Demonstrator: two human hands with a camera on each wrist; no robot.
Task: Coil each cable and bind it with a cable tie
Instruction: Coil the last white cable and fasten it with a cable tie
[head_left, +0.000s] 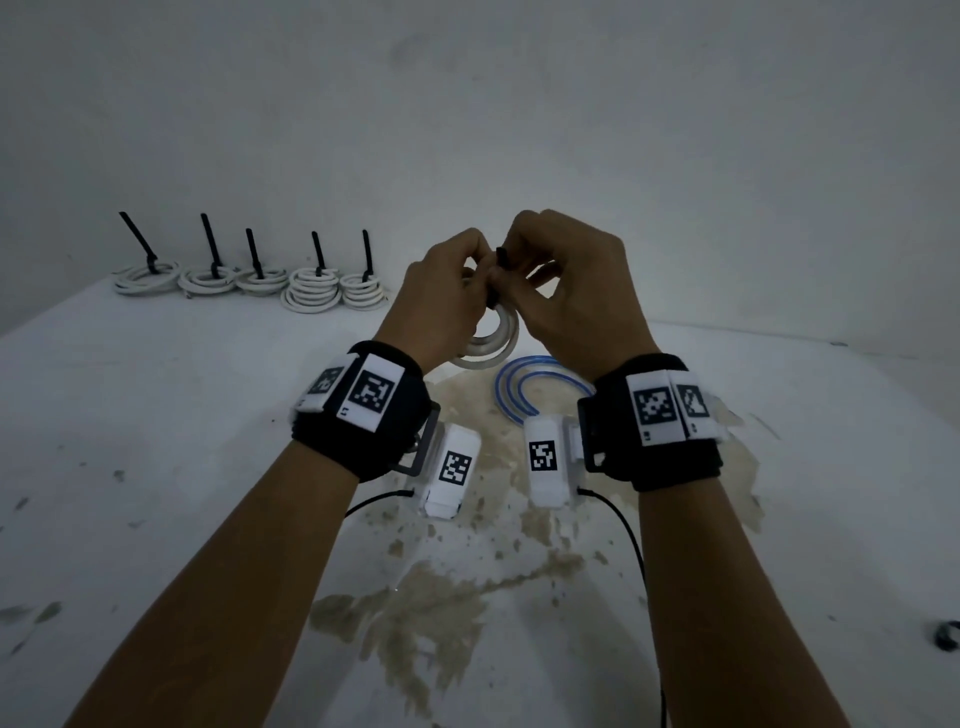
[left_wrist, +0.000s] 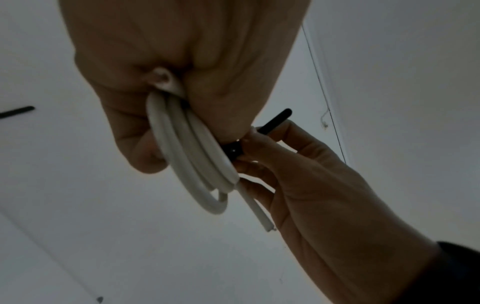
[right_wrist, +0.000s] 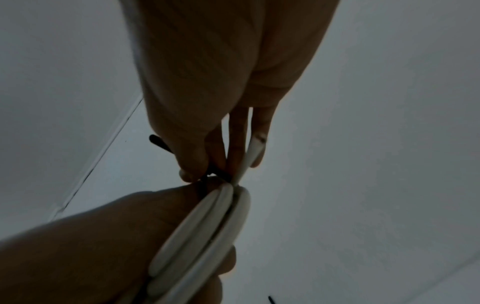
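White table (head_left: 156, 467), stained brown in the middle, runs back to a pale wall, and along its far edge sit five white coils (head_left: 249, 283), each already bound with a black tie whose tail stands up, so by my count five cables are done. My hands are raised together above the stain, working on a sixth. My left hand (head_left: 441, 306) is curled round the white coil (left_wrist: 187, 156), gripping its loops in a bunch with the lower arc hanging free below my fingers. My right hand (head_left: 566, 301) pinches the black tie (left_wrist: 235, 149) where it sits against the coil, with the tie's tail (left_wrist: 275, 120) sticking out past my thumb; the cable's loose end (left_wrist: 257, 214) lies along my right fingers. I judge the tie is threaded and being drawn tight, not yet fully cinched (the wrist views are too dim to show whether the head has locked). Below the held coil, on the stain, lies a blue cable (head_left: 540, 379), bent in a loose arc and unbound, so that one is left. A small dark thing (head_left: 946, 635) sits at the table's right edge; I cannot tell what it is.
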